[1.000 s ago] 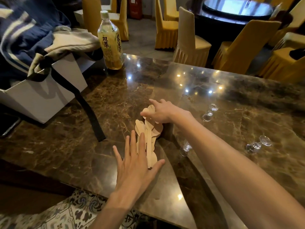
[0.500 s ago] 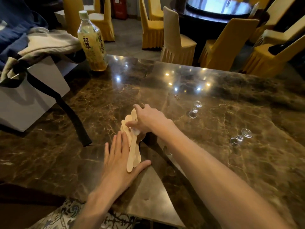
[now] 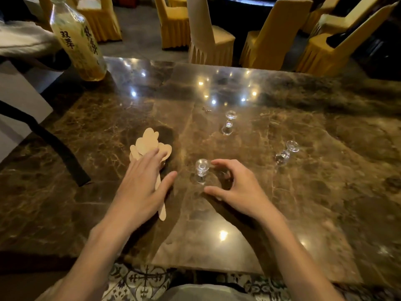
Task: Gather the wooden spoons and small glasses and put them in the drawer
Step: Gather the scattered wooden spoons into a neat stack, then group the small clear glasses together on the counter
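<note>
Several flat wooden spoons (image 3: pixel 148 142) lie in a pile on the brown marble table (image 3: pixel 303 192). My left hand (image 3: pixel 141 187) rests flat on their handles, fingers spread. A small clear stemmed glass (image 3: pixel 201 173) lies on its side near the table's middle. My right hand (image 3: pixel 236 190) curves around it from the right, thumb and fingers apart, fingertips close to its rim; I cannot tell if they touch. Two more small glasses lie on their sides further off: one (image 3: pixel 229 122) at the centre back, one (image 3: pixel 286 152) to the right.
A tall bottle of yellow drink (image 3: pixel 78 40) stands at the back left. A white box (image 3: pixel 19 98) with a black strap (image 3: pixel 54 148) and clothes on it sits at the left edge. Yellow-covered chairs (image 3: pixel 208 33) stand beyond the table. No drawer is in view.
My right hand has left the spoon pile and moved right to the nearest glass. My left hand has slid forward onto the spoons. The camera has tipped down and closer.
</note>
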The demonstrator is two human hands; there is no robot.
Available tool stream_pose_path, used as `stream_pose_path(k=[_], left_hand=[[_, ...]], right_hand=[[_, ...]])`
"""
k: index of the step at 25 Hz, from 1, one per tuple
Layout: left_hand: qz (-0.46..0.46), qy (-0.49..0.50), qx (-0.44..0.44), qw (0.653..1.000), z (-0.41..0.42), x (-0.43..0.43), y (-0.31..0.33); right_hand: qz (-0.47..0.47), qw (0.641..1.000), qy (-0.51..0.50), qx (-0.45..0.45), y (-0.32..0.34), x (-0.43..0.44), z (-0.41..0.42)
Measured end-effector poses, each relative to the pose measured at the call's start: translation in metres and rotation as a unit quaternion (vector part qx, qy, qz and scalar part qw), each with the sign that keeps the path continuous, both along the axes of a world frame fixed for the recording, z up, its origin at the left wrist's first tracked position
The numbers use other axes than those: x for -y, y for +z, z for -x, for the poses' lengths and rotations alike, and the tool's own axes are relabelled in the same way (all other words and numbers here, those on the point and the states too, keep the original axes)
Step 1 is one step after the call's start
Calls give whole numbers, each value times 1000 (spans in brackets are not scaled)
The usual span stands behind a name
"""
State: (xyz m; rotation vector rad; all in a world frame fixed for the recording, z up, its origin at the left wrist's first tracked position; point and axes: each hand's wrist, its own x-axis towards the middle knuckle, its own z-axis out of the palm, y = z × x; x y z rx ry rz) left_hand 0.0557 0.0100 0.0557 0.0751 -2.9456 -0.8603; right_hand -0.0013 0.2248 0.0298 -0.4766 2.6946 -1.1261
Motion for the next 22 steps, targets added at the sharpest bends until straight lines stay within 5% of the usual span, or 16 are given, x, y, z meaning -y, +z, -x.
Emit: stream_pose_path(k=[5,10,16,22], left_hand=[[8,-1,-24,1000,21,-19,-20],[-5,-11,-47,999,34,-28,-12],[-184,3,-31,982,95,-76,-8],[-115,22,-37,992,155,-104,-37]], right_hand=[[6,991,-45,-128,-16,27,0],[36,972,-150,-178,-9,-33,1],[-53,949,-253,-178,-15,-110,-10],[-32,956,-245,-156,-15,-120,-14]])
